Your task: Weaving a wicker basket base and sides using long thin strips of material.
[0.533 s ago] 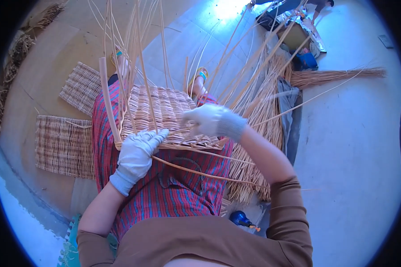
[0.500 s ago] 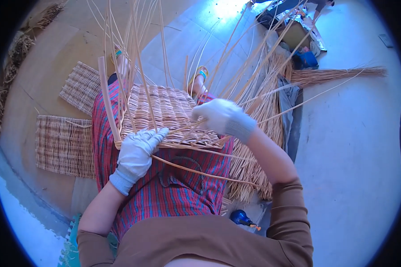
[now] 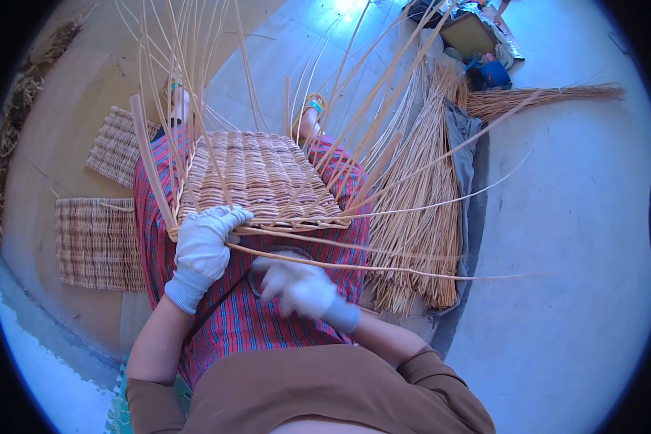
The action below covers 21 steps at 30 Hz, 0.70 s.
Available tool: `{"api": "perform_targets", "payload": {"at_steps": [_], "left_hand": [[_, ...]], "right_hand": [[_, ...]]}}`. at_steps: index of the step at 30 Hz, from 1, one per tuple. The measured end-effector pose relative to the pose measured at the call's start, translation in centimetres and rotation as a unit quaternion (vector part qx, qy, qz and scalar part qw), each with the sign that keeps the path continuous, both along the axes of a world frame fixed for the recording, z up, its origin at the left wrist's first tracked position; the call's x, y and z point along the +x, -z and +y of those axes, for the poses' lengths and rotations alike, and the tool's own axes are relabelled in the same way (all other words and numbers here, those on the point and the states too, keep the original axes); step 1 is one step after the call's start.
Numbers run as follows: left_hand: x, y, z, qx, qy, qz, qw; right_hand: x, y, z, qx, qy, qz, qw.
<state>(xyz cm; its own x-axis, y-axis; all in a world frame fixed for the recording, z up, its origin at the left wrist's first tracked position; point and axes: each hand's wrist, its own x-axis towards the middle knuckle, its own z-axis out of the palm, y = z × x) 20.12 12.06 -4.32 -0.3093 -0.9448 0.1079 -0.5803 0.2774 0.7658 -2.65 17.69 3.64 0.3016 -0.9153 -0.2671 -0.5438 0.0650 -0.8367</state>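
A wicker basket base [image 3: 257, 173] rests across my lap, with tall upright stakes [image 3: 146, 163] standing from its edges. My left hand [image 3: 204, 246], in a white glove, is closed on its near left corner. A long loose willow rod [image 3: 354, 267] runs from beside that hand out to the right, below the near edge. My right hand [image 3: 296, 286], also gloved, is over the lap just under this rod, apart from the base. Motion smears its fingers. A thin dark strip [image 3: 220, 300] lies near it on the red striped cloth [image 3: 246, 329]; its kind is unclear.
A big bundle of rods [image 3: 419, 231] lies at the right, on a grey sheet [image 3: 464, 137]. Two woven panels, one nearer [image 3: 98, 242] and one farther [image 3: 116, 145], lie on the left. Behind the bundle are a darker rod bundle [image 3: 542, 100] and a blue container [image 3: 492, 74].
My right hand has left the rods at the base's right side and come down toward the lap. The base and my left hand have shifted slightly left in view.
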Motion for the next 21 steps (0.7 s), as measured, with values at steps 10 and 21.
{"api": "perform_targets", "payload": {"at_steps": [10,21], "left_hand": [[0.1,-1.8,-1.5,0.066,0.044,-0.015,0.997],[-1.2,-1.1,0.3,-0.081,-0.021,-0.097,0.992]], "right_hand": [[-5.5,1.3,-11.9,-0.125,0.092,-0.07,0.985],[1.4,0.5,-12.8,-0.344,0.106,0.093,0.928]]}}
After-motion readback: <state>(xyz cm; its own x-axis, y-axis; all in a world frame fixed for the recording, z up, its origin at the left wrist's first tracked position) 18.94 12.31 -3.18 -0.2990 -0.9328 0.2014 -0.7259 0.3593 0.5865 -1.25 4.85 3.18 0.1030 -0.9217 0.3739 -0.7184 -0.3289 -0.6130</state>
